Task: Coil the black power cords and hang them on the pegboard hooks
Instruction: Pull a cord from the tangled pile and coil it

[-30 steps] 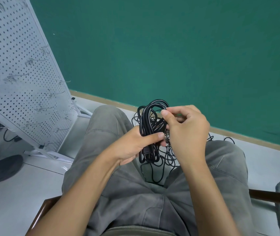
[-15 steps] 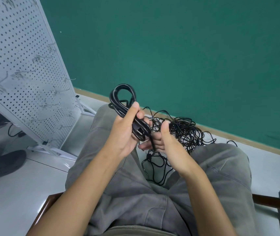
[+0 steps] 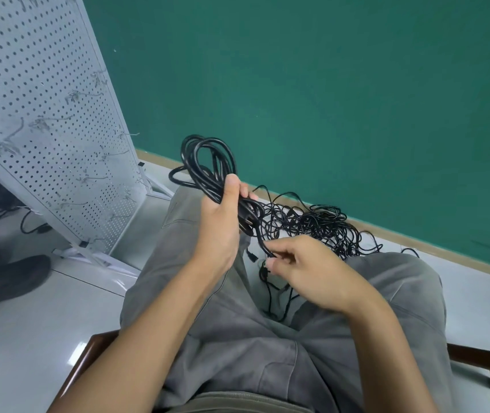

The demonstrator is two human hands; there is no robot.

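A green wall [image 3: 327, 84] rises behind a pale tiled floor [image 3: 23, 338], and a white pegboard [image 3: 35, 120] with wire hooks leans at the far left. A seated person in grey trousers [image 3: 238, 338] holds a coiled black power cord [image 3: 208, 165] up in the left hand [image 3: 218, 231], fingers wrapped round the bundle with its loops sticking out above the fist. The right hand [image 3: 306, 269] pinches the cord's loose end [image 3: 263, 245] between thumb and fingertips, just below the coil. A tangle of black cords [image 3: 312, 225] lies on the floor beyond the knees.
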